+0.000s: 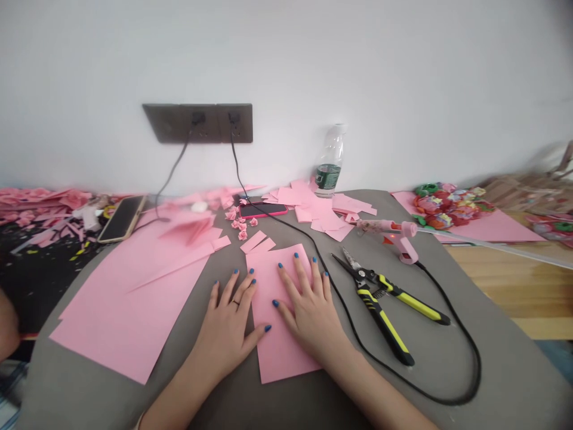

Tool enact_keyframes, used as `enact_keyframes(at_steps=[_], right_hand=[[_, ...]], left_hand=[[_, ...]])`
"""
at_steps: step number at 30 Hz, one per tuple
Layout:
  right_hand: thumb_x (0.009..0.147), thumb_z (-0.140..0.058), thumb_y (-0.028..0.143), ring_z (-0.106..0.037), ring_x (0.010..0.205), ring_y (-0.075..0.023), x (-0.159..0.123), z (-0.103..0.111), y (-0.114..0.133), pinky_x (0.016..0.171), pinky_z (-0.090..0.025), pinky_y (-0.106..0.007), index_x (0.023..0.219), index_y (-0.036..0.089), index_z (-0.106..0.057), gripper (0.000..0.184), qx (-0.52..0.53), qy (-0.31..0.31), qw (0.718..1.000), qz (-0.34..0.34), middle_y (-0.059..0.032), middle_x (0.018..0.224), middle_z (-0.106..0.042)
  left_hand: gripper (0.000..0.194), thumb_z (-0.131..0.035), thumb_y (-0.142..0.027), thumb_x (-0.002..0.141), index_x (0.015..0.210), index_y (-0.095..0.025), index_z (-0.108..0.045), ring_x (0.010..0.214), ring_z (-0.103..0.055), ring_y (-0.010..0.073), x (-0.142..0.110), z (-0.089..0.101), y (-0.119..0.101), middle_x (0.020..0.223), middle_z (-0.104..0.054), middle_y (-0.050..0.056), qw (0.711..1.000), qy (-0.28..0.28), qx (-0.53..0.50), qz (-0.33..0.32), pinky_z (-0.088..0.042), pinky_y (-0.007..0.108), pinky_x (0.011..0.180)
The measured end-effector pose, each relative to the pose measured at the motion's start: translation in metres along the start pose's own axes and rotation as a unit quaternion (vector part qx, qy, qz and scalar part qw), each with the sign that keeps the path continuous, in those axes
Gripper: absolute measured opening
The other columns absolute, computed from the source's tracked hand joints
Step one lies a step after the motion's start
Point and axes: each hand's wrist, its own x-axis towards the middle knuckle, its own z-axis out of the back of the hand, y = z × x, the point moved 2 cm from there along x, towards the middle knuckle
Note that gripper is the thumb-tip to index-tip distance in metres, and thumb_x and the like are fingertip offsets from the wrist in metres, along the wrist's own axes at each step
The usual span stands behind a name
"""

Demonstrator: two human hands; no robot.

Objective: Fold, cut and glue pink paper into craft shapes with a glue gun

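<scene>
- One phone (120, 219), far left.
- Left hand (230, 325): palm down, open, fingertips at sheet's (286, 358) left edge.
- Sheet: flat on table (233, 394).
- Right hand (313, 313): flat on sheet, fingers wide.
- Bottle (330, 161): capped, clear; contents unclear.
- Cutters (371, 286): blades apart.

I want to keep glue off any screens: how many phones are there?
2: a pale-cased phone far left, beside the large pink sheets, and a pink-edged phone left of the bottle. Others may be hidden.
</scene>
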Motion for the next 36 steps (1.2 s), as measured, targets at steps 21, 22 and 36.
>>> enact_keyframes(at_steps=[21, 22, 36], right_hand=[[0.104, -0.029, 0.057, -0.027, 0.153, -0.0365, 0.008, 0.009, -0.034, 0.116, -0.031, -0.060, 0.158, 0.001, -0.031, 0.078, -0.005, 0.088, 0.996, 0.026, -0.0199, 0.165, -0.025], [0.104, -0.029, 0.058, -0.028, 0.152, -0.0367, -0.005, 0.010, -0.034, 0.116, -0.032, -0.060, 0.158, 0.001, -0.031, 0.079, -0.011, 0.085, 0.996, 0.038, -0.0193, 0.165, -0.025], [0.098, -0.044, 0.049, -0.048, 0.133, -0.0349, -0.130, 0.063, -0.041, 0.103, -0.038, -0.052, 0.157, 0.007, -0.034, 0.074, -0.052, -0.036, 0.986, 0.157, -0.0128, 0.147, -0.059]], left_hand=[[0.111, -0.070, -0.081, 0.063, 0.148, -0.011, -0.052, 0.148, -0.027, 0.0543, 0.011, 0.004, 0.000, 0.162, -0.038, 0.018, 0.994, 0.097, 0.051, 0.000, -0.022, 0.080, 0.113], [0.111, -0.070, -0.081, 0.064, 0.148, -0.011, -0.052, 0.148, -0.027, 0.0537, 0.011, 0.004, 0.000, 0.162, -0.037, 0.018, 0.994, 0.098, 0.050, -0.001, -0.022, 0.079, 0.114], [0.107, -0.074, -0.074, 0.064, 0.149, -0.013, -0.050, 0.150, -0.028, 0.0494, 0.014, 0.011, 0.002, 0.163, -0.036, 0.018, 0.991, 0.121, 0.048, 0.003, -0.024, 0.070, 0.118]])
